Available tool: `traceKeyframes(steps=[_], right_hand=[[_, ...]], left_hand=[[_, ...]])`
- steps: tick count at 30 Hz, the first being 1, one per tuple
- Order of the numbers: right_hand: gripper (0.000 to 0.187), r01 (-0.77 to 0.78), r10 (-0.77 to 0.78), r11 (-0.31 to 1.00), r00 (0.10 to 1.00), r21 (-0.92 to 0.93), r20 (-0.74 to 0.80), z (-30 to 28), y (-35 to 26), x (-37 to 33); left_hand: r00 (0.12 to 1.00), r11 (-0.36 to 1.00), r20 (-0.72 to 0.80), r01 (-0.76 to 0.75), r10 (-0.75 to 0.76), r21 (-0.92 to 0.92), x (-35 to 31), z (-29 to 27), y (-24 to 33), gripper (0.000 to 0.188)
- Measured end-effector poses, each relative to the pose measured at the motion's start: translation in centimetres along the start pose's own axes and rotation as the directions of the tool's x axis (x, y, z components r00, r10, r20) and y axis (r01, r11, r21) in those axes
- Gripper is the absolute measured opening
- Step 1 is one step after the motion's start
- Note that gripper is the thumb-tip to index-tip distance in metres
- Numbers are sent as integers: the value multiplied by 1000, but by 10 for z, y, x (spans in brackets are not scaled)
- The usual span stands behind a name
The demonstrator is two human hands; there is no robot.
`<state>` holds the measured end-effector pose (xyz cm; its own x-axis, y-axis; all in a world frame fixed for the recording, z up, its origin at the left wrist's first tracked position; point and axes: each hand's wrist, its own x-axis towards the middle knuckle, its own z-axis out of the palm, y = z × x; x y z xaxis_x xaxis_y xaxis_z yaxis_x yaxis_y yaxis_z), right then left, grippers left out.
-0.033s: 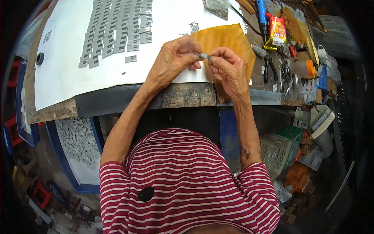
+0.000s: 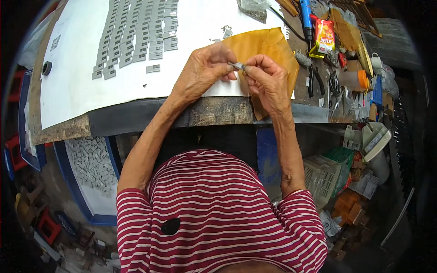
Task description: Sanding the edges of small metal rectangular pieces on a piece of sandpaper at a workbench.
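Observation:
Over the near edge of the table, a small grey rectangular block (image 2: 237,66) is pinched between my two hands. My left hand (image 2: 205,70) grips one end with thumb and fingertips. At the other end my right hand (image 2: 269,81) pinches it between thumb and forefinger, the remaining fingers curled. Fingertips cover parts of the block. Brown paper (image 2: 268,43) lies beneath my right hand. Left of my hands, long rows of similar grey blocks (image 2: 132,34) lie on white sheeting (image 2: 68,91), and a single grey block (image 2: 153,68) sits apart nearer the edge.
Small metal parts (image 2: 226,31) lie beyond my hands, near a clear bag of tiny pieces (image 2: 252,11). On the right are a blue power screwdriver (image 2: 307,20), a red packet (image 2: 324,36) and pliers (image 2: 315,82). A blue-rimmed tray of grey blocks (image 2: 111,218) stands below left.

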<state>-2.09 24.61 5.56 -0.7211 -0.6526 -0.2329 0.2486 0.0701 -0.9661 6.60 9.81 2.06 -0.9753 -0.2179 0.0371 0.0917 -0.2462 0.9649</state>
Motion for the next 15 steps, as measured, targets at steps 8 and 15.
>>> traceKeyframes(steps=[8, 15], right_hand=[[6, 18, -20, 989, 1000, -144, -7, -1, 1, 0], [8, 0, -1, 980, 1000, -200, -7, -2, 1, 0]], left_hand=[[999, 999, 38, 19, -20, 33, 1, 0, 1, 9], [1000, 1000, 2, 18, -18, 17, 0, 2, -1, 12]])
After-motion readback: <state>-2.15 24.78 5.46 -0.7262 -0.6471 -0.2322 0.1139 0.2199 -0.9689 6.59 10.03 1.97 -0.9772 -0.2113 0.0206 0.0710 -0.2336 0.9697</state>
